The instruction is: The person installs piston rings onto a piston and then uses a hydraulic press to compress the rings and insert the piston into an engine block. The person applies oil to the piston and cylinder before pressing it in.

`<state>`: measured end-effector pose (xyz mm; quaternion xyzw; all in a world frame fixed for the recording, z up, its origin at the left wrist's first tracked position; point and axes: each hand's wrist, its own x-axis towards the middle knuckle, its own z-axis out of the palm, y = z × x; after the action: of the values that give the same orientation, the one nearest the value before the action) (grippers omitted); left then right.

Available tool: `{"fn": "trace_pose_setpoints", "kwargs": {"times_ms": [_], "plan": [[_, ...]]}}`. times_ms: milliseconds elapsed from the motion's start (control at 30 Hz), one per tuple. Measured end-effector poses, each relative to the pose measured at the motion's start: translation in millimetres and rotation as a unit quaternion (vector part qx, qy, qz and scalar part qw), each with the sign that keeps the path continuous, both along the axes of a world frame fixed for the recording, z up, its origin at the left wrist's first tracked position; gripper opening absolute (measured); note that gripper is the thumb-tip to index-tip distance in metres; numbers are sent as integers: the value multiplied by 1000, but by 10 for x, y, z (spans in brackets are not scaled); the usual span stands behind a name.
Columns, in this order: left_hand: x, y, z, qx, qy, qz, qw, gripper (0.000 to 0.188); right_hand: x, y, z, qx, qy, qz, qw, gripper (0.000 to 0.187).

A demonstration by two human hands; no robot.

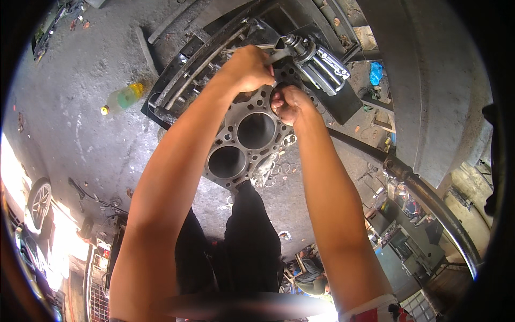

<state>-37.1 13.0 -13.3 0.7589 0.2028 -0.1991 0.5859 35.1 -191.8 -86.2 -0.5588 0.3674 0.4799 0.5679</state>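
Observation:
A grey engine block (228, 140) with round cylinder bores lies before me. Two open bores show at its near end, one bore (256, 131) close to my hands and another (226, 162) nearer my legs. My left hand (248, 70) is over the far part of the block, fingers closed near a third bore; what they pinch is hidden. Across from it, my right hand (291, 105) has its fingers curled at that bore's edge, and I cannot make out what they hold. Just beyond my hands lies a metal cylindrical tool (322, 67) with long dark slots.
A clear plastic bottle (123, 99) with greenish liquid lies on the concrete floor at left. Metal bars (201, 72) run beside the block. A long dark pipe (399, 169) crosses the right side. Thin rings (279, 170) lie near the block, and a blue plastic scrap (376, 73) farther right.

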Motion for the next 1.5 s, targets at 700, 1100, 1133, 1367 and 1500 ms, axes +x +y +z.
{"fn": "trace_pose_setpoints", "kwargs": {"times_ms": [700,1100,1133,1367,1500], "plan": [[-1654,227,302,-96,35,137,985,44,-829,-619,2080,223,-28,-112,968,25],[-2140,196,369,-183,39,208,960,28,-1317,-680,2058,373,-81,-120,916,32],[-2181,168,367,-210,29,239,948,29,-1360,-687,2017,385,-80,-131,910,34],[-2522,25,398,-248,43,297,921,36,-1720,-753,1641,462,-129,-225,848,59],[-2650,-78,452,-254,49,309,915,31,-1882,-564,1440,600,-158,-229,750,84]]}}
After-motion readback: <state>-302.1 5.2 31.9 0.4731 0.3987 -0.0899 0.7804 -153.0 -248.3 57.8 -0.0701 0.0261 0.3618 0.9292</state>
